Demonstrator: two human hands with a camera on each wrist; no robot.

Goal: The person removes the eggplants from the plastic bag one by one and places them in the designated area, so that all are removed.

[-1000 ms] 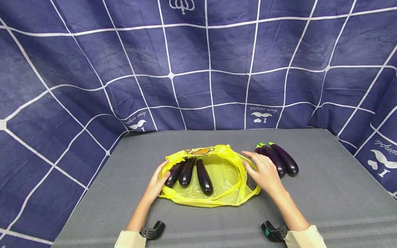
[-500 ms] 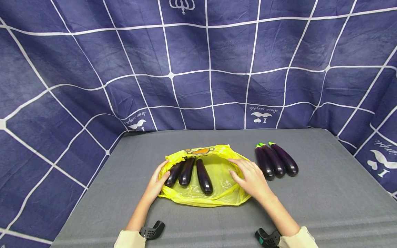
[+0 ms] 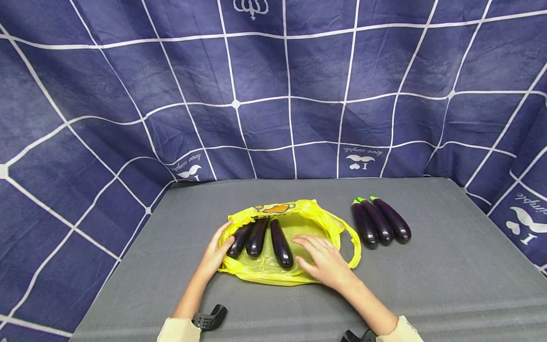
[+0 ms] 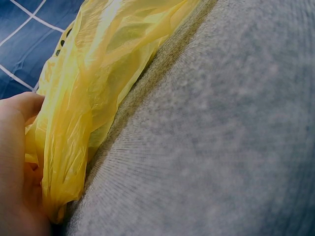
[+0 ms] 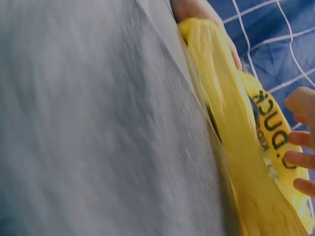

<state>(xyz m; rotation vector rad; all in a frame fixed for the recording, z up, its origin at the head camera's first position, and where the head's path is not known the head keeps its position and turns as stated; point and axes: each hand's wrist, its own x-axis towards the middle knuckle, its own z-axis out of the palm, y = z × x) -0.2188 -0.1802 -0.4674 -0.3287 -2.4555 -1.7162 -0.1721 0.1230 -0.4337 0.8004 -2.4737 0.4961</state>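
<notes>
A yellow plastic bag [image 3: 278, 279] lies with its mouth spread wide in the middle of the table. Inside it, three dark purple eggplants lie side by side: one at the left [image 3: 240, 241], a second eggplant [image 3: 258, 238] beside it and a third eggplant [image 3: 281, 244] nearer the middle. My left hand [image 3: 214, 253] holds the bag's left rim, thumb inside the mouth. Over the bag's right half hovers my right hand [image 3: 326, 263], fingers spread and nothing in them, fingertips close to the third eggplant. Its fingers [image 5: 300, 158] show beyond the yellow film in the right wrist view.
Three more eggplants [image 3: 379, 222] with green stems lie together on the grey table [image 3: 448, 266], right of the bag. A bag handle loop [image 3: 355, 249] sticks out at the right. A blue curtain with white lines [image 3: 265, 123] hangs behind.
My right hand has moved left from the bag's right rim to over its mouth, and the right handle loop shows again. My left hand and the eggplants have stayed put.
</notes>
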